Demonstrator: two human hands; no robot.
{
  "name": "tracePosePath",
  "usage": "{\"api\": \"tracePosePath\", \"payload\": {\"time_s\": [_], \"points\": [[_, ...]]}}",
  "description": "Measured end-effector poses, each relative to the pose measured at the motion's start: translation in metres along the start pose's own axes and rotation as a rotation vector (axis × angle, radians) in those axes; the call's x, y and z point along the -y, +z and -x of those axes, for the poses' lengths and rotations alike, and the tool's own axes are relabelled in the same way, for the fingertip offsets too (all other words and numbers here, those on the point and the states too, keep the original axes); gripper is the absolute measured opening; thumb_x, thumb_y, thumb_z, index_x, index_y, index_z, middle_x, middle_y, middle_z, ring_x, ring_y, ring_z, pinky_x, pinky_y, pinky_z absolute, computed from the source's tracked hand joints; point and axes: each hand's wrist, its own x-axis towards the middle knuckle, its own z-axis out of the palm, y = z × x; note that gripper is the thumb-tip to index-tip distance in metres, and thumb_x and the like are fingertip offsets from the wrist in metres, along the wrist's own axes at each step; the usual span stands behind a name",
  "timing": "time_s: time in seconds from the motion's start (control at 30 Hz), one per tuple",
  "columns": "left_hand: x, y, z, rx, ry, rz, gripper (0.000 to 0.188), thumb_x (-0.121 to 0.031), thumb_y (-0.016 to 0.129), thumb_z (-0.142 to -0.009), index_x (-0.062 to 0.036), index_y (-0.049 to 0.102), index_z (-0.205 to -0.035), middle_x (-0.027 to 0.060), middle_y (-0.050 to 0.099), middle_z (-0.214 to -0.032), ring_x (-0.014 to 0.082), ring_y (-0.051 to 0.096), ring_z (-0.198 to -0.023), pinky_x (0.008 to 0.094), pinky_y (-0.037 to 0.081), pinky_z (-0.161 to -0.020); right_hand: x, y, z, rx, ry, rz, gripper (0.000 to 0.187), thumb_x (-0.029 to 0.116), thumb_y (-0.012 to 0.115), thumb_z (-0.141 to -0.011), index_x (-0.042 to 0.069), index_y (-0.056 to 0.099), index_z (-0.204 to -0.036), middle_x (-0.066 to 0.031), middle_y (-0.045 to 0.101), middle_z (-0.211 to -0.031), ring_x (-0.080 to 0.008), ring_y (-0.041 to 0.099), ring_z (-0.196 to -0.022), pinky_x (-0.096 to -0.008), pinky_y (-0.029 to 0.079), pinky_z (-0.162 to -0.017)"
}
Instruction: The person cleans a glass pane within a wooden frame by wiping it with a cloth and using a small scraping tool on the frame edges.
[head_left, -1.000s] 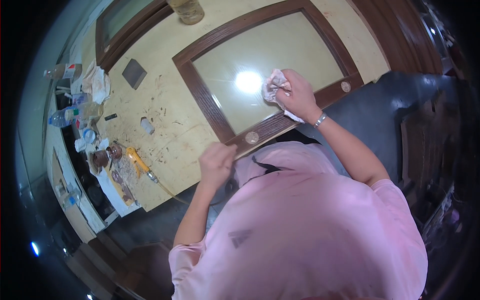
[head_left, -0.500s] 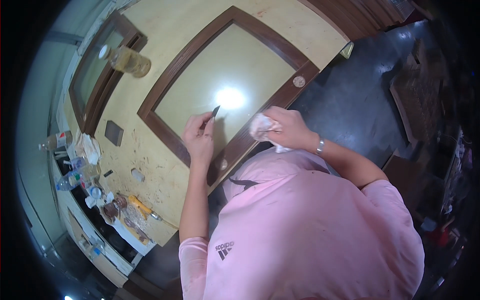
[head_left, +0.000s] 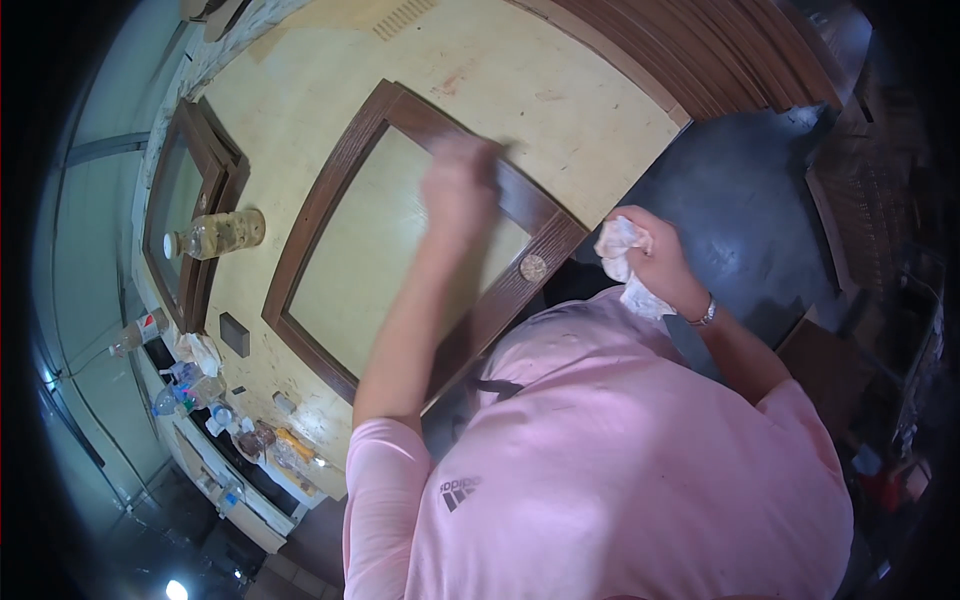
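A brown wooden door frame (head_left: pixel 330 210) with a pale panel (head_left: pixel 370 240) set in it lies on the worktable, a round mark in its right corner. My left hand (head_left: pixel 460 185) is over the frame's far right rail, smeared by motion. Something dark shows at its fingers, too blurred to name. Beyond the table's near edge, my right hand (head_left: pixel 665 265) is closed around a crumpled white cloth (head_left: pixel 622 240), part of which hangs below the fist.
Left of the frame lie a clear bottle (head_left: pixel 225 233) of yellowish liquid, more brown frames (head_left: pixel 190 150) and a dark block (head_left: pixel 235 335). Several bottles and a yellow-handled tool (head_left: pixel 293 445) crowd the table's near left corner. Long brown boards (head_left: pixel 690 50) are stacked at the far right.
My left hand, which held a small dark flat piece over the panel, has swept away to the far rail. My right hand has moved right, off the frame, with the cloth. The view has shifted.
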Motion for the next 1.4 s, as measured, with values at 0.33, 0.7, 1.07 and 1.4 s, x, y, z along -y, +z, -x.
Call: {"api": "tracePosePath", "payload": {"time_s": [0.33,0.7,1.07,1.4], "points": [[-0.028,-0.014,0.009,0.186,0.033,0.000,0.029,0.003,0.064,-0.068,-0.0116,0.071,-0.093,0.0131,0.063,-0.084,0.0343,0.063,-0.078,0.0468,0.051,-0.067,0.024,0.025,-0.029,0.112,-0.135,0.408,0.044,0.034,0.073,-0.084,0.005,0.064,-0.116,-0.0132,0.070,-0.090,-0.0331,0.068,-0.083,-0.0443,0.053,-0.070],[0.051,-0.015,-0.047,0.033,-0.132,-0.181,0.007,-0.005,0.069,-0.081,-0.0089,0.071,-0.088,0.0126,0.069,-0.091,0.0320,0.066,-0.087,0.0414,0.053,-0.074,0.019,0.023,-0.034,0.175,-0.244,0.445,0.049,0.030,0.074,-0.084,-0.001,0.061,-0.118,-0.0138,0.066,-0.085,-0.0318,0.065,-0.081,-0.0426,0.052,-0.068],[0.096,-0.019,-0.075,-0.110,-0.418,-0.283,0.012,-0.019,0.070,-0.086,-0.0128,0.073,-0.095,0.0105,0.071,-0.093,0.0310,0.069,-0.084,0.0416,0.053,-0.073,0.015,0.024,-0.041,0.141,-0.299,0.343,0.044,0.026,0.079,-0.077,-0.001,0.064,-0.109,-0.0146,0.068,-0.086,-0.0336,0.067,-0.078,-0.0434,0.053,-0.067],[0.201,-0.147,0.079,-0.428,-1.150,-0.678,0.013,-0.023,0.072,-0.086,-0.0125,0.074,-0.093,0.0126,0.073,-0.086,0.0332,0.070,-0.079,0.0446,0.053,-0.070,0.009,0.023,-0.045,0.172,-0.309,0.341,0.043,0.026,0.079,-0.078,-0.001,0.065,-0.110,-0.0133,0.069,-0.085,-0.0321,0.068,-0.076,-0.0414,0.054,-0.066]]}}
